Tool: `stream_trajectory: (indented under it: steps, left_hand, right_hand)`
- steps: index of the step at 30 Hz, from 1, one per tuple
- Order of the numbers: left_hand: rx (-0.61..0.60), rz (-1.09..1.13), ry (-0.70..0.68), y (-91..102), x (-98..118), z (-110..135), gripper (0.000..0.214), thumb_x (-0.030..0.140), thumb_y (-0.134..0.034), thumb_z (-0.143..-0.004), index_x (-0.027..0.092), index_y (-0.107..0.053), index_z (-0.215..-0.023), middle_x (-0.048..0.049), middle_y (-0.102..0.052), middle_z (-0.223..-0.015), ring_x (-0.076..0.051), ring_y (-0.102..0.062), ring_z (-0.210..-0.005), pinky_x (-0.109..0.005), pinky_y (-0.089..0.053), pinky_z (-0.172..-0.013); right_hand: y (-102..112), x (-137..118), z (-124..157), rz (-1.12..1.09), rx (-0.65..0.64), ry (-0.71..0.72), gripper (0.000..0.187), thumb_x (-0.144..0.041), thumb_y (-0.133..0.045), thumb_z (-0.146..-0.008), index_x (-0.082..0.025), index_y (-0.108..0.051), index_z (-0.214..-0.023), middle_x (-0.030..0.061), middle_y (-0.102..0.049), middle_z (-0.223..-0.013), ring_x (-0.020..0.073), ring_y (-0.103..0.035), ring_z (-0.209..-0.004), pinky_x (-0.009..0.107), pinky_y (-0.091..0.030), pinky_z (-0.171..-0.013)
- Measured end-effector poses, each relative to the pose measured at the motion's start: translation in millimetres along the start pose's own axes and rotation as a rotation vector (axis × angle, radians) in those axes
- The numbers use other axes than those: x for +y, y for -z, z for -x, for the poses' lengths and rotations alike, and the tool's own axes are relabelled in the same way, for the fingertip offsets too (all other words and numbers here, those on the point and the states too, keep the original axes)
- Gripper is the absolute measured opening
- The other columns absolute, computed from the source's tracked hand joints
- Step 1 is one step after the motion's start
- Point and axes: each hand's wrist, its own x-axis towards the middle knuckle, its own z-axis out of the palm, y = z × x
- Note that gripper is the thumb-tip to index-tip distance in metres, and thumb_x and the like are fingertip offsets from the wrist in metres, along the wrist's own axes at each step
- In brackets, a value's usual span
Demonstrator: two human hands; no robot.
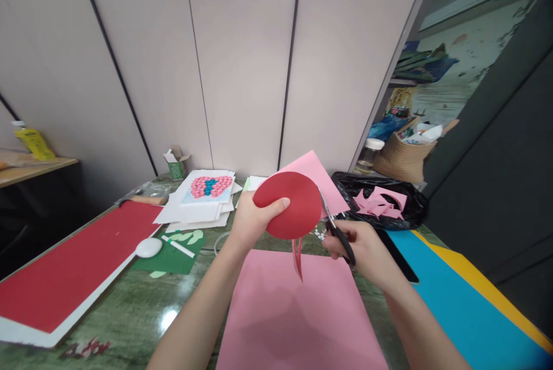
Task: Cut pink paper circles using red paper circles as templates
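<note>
My left hand [253, 221] grips a red paper circle [294, 208] by its left edge, thumb on the front, holding it up above the table. My right hand [363, 250] holds black-handled scissors [337, 230] whose blades meet the circle's right edge. A thin red paper strip [298, 255] dangles from the circle's lower edge. Behind the circle, a pink sheet [322, 177] sticks up. A large pink paper sheet [298, 318] lies flat on the green table right below both hands.
A long red sheet on white board [73, 269] lies at left, with a white oval object [148, 248] and green paper [173, 255]. A pink-and-blue heart picture [209, 187] sits on white sheets. A black bag with pink scraps [382, 202] and blue paper [458, 306] are at right.
</note>
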Motion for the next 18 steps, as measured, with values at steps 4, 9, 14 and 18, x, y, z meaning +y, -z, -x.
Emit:
stream_trajectory:
  steps: [4,9,14,18]
  left_hand:
    - [-0.023,-0.06,0.022,0.2,1.7,-0.1,0.027,0.036,-0.071,-0.061,0.012,-0.067,-0.074,-0.005,-0.066,-0.07,-0.019,-0.06,-0.068,-0.025,-0.048,-0.056]
    - [-0.072,-0.121,0.081,-2.7,3.7,0.4,0.031,0.037,-0.07,-0.061,0.012,-0.067,-0.078,-0.0071,-0.067,-0.072,-0.021,-0.061,-0.07,-0.027,-0.049,-0.056]
    - [-0.08,-0.14,0.089,-3.4,4.3,0.3,0.031,0.037,-0.07,-0.062,0.012,-0.067,-0.08,-0.0079,-0.067,-0.075,-0.022,-0.062,-0.071,-0.028,-0.05,-0.057]
    - [-0.099,-0.137,0.076,-2.0,4.9,0.3,0.029,0.037,-0.069,-0.062,0.013,-0.067,-0.079,-0.0075,-0.067,-0.075,-0.022,-0.062,-0.072,-0.027,-0.049,-0.057]
  right_hand:
    - [1.5,-3.7,-1.0,-0.049,-0.035,-0.01,0.027,-0.031,-0.055,-0.075,-0.015,-0.051,-0.053,-0.0015,-0.048,-0.052,0.0111,-0.041,-0.052,0.023,-0.028,-0.048]
    - [3.8,-7.2,-1.6,-0.096,-0.083,0.025,0.029,-0.038,-0.052,-0.078,-0.015,-0.051,-0.061,0.0006,-0.051,-0.059,0.0121,-0.042,-0.056,0.024,-0.031,-0.051]
    - [4.4,-8.7,-2.3,-0.105,-0.103,0.045,0.03,-0.041,-0.05,-0.079,-0.016,-0.048,-0.062,-0.0008,-0.045,-0.06,0.0111,-0.037,-0.055,0.024,-0.028,-0.05]
    - [4.1,-10.3,-2.1,-0.092,-0.093,0.01,0.031,-0.038,-0.05,-0.079,-0.017,-0.043,-0.058,-0.0036,-0.035,-0.056,0.0095,-0.029,-0.053,0.023,-0.023,-0.048]
